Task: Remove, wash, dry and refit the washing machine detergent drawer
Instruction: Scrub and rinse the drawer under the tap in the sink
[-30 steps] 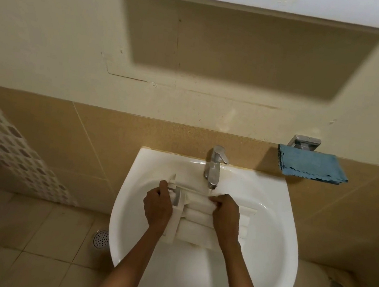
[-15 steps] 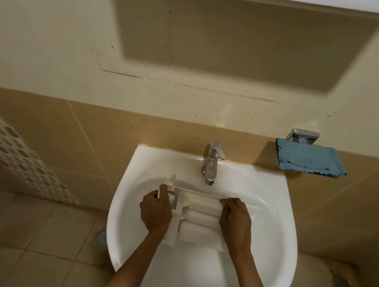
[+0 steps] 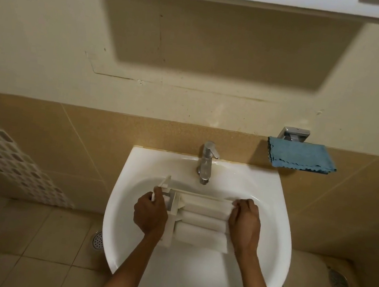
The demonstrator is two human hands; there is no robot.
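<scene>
— What are the hands doing?
— The left hand (image 3: 150,213) has its fingers curled round the front-panel end of the detergent drawer (image 3: 202,222). The right hand (image 3: 244,222) grasps the opposite end.
— And the drawer itself?
— It lies crosswise inside the sink (image 3: 116,218), toward the back edge, just in front of the tap (image 3: 206,162). Whether it rests on the bowl, I cannot tell.
— Farther back?
— A folded blue cloth (image 3: 300,155) lies on a chrome holder (image 3: 294,134) on the wall, beyond the sink's back right corner.
</scene>
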